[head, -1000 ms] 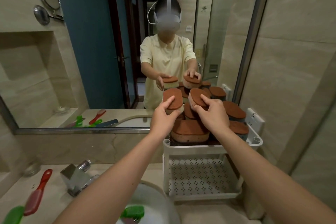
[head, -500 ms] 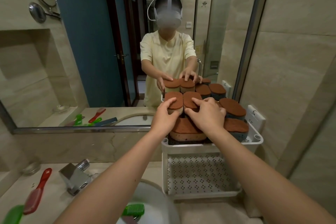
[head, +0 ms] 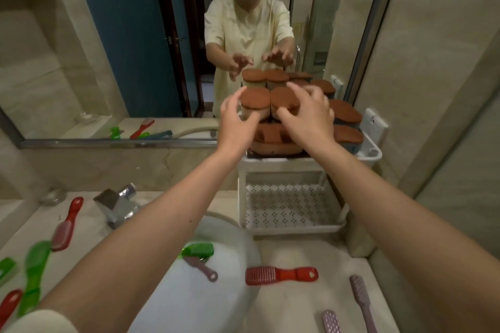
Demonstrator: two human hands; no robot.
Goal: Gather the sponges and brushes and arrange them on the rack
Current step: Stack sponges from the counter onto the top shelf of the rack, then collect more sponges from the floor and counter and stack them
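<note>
Two top sponges, brown-faced, side by side atop the pile on the white rack, upper tier. Left hand at the left one, fingers spread and slack, gripping nothing; right hand over the right one, fingers likewise splayed and unclenched. More sponges crowded behind and to the right on that tier. On the desk before the rack: red brush, long mauve brush. Left of the rack, in the sink: green brush.

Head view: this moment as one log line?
hands: left hand, right hand, fingers spread | sponges: stacked on rack top | brushes: on counter
</note>
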